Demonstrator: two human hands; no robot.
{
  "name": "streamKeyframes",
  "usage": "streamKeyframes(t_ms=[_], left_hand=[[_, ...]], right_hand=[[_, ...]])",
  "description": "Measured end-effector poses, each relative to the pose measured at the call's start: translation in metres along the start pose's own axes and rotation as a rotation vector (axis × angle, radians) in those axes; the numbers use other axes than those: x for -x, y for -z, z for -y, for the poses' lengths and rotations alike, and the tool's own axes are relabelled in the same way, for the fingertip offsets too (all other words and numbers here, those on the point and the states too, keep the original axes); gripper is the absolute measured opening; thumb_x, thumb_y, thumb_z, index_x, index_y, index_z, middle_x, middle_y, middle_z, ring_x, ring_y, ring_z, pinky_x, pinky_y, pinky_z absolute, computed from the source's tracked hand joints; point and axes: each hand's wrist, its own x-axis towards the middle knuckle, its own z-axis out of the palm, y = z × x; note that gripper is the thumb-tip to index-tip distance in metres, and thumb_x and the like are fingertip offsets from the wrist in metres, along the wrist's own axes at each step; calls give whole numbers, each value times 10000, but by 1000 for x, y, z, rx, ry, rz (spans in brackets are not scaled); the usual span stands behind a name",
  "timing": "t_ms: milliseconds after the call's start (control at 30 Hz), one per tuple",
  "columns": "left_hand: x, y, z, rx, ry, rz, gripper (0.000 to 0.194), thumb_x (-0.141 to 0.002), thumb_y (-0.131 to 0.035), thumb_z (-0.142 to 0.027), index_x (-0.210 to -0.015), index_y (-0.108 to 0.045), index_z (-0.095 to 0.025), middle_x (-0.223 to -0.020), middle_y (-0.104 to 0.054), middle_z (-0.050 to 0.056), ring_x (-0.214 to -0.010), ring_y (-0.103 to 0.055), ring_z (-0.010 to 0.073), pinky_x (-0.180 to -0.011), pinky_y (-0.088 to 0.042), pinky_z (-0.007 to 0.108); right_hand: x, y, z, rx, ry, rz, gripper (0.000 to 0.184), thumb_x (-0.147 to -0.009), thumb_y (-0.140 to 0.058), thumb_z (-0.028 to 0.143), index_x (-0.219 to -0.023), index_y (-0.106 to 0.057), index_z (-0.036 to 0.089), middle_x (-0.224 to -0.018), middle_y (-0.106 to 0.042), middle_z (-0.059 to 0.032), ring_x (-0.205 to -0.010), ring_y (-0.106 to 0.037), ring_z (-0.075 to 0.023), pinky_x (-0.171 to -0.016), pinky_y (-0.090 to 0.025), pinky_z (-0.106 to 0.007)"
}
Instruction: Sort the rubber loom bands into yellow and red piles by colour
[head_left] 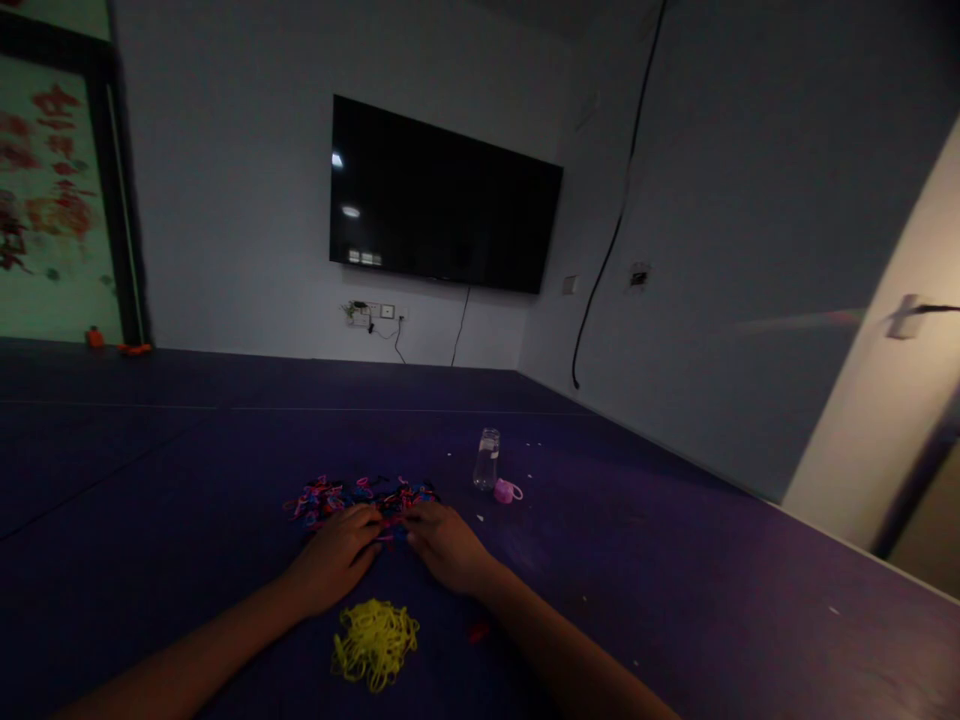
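Note:
A loose pile of small coloured rubber bands (pixel 319 498), in pink, blue, red and black, lies on the dark purple surface in front of me. My left hand (pixel 337 555) rests at the near edge of this pile, its fingers bent and close together in the bands. From the right, my right hand (pixel 446 545) reaches the same spot, fingers curled with the tips among the bands. A few pink and blue bands show between the two hands; exactly what each pinches is too small to see. Nearer to me, between my forearms, sits a separate heap of yellow rubber bands (pixel 375 643).
A clear plastic bottle (pixel 486 462) stands beyond my right hand, with its pink looped cap (pixel 505 491) beside it. Small white scraps and a dim red piece (pixel 478 631) lie on the purple surface (pixel 637 560). Behind are a wall-mounted television (pixel 442 200) and a hanging black cable (pixel 611 245).

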Motion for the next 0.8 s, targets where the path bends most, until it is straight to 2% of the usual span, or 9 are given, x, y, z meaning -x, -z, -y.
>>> streamKeyframes(t_ms=[167,400,533,667,800], left_hand=[[-1,0,-1,-1,11,0,254,-819,-474,-106,-990,-651,-167,-1066,-635,86,-1041,-556,229,-910,-454,399],[-1,-1,0,-10,-1,-45,244,-825,-475,-128,-972,-657,-198,-1019,-660,63,-1006,-577,226,-882,-470,397],[1,-5,3,-19,18,-32,268,-825,-486,-144,-1035,-644,-195,-1095,-651,71,-1051,-565,231,-909,-459,413],[1,-6,5,-32,32,6,305,-835,-486,-164,-1108,-620,-189,-1165,-629,83,-1112,-534,245,-944,-432,449],[0,-2,2,-13,9,10,284,-825,-484,-134,-1053,-643,-195,-1103,-644,75,-1082,-545,240,-929,-440,435]], right_hand=[[1,2,3,-23,-15,-10,298,-913,-413,202,-1159,-578,168,-1154,-604,-81,-1071,-537,-196,-934,-408,-332],[2,4,3,-11,9,37,336,-935,-378,243,-1220,-548,187,-1273,-539,-77,-1170,-473,-197,-974,-377,-341],[2,3,0,-2,23,50,337,-940,-372,263,-1212,-555,187,-1288,-531,-78,-1189,-458,-203,-990,-365,-350],[1,4,1,5,30,43,339,-935,-379,246,-1220,-545,171,-1256,-551,-88,-1154,-486,-207,-976,-381,-349],[1,6,4,26,36,44,309,-926,-399,230,-1181,-560,161,-1157,-596,-96,-1078,-532,-208,-923,-421,-335]])
